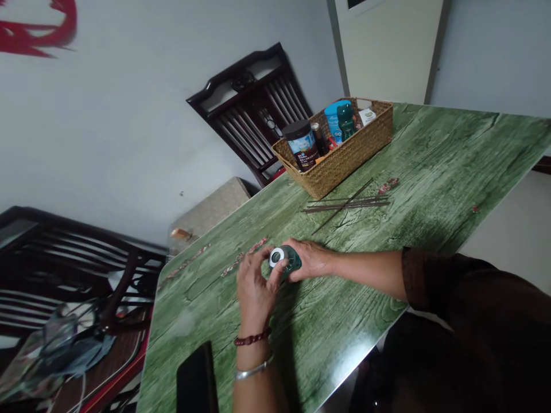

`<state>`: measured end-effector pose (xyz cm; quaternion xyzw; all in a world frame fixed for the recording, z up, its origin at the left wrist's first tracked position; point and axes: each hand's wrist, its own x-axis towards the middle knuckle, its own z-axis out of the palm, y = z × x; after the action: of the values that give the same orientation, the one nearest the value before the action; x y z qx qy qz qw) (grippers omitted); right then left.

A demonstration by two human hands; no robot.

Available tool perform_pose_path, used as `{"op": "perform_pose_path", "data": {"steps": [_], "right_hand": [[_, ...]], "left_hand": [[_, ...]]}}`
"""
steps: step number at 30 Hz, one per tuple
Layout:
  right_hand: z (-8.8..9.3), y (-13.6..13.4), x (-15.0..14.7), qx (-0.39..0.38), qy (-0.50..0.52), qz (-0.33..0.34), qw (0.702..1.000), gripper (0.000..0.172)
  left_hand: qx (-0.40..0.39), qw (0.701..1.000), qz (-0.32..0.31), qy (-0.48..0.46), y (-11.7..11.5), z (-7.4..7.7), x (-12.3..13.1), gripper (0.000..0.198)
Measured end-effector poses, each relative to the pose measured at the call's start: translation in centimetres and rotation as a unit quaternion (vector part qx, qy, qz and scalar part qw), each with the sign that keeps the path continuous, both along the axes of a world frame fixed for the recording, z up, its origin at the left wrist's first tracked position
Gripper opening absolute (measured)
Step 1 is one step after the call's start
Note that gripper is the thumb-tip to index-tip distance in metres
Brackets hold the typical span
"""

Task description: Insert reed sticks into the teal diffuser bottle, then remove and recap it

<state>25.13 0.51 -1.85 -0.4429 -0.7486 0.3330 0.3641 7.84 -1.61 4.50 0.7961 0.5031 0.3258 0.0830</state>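
Note:
A small dark green glass bottle with a silvery white ring-shaped collar is held over the middle of the table, its round opening facing me. My right hand wraps its body from the right. At the collar, the thumb and fingers of my left hand close around the rim from the left. A red bead bracelet and a silver bangle circle my left wrist. Several thin dark sticks lie loosely crossed on the green table, beyond my right hand.
A woven basket holding a dark-lidded jar, a blue container and other items stands at the table's far side. A black phone lies near my left forearm. Dark wooden chairs stand beyond the table and at left.

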Motion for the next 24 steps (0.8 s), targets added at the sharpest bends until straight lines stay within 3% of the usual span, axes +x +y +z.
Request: {"op": "perform_pose_path", "data": {"steps": [3, 9, 18, 21, 24], "right_hand": [[0.0, -0.1, -0.1, 0.006, -0.009, -0.006, 1.000, 0.073], [-0.2, 0.0, -0.1, 0.038, -0.023, -0.007, 0.999, 0.069], [-0.4, 0.1, -0.1, 0.034, -0.009, -0.021, 0.999, 0.076], [-0.3, 0.1, -0.1, 0.030, -0.013, -0.010, 0.999, 0.073], [-0.2, 0.0, 0.0, 0.033, -0.022, -0.013, 0.999, 0.070]], "left_hand": [[0.010, 0.998, 0.001, 0.055, 0.3, -0.3, 0.4, 0.036], [0.007, 0.993, 0.061, 0.103, 0.5, -0.3, 0.8, 0.038], [-0.043, 0.988, -0.122, 0.085, -0.2, 1.9, -0.3, 0.042], [-0.067, 0.991, -0.086, 0.074, -0.4, 2.3, -0.3, 0.055], [-0.049, 0.994, -0.046, 0.090, -0.4, 2.1, 0.3, 0.049]]}}
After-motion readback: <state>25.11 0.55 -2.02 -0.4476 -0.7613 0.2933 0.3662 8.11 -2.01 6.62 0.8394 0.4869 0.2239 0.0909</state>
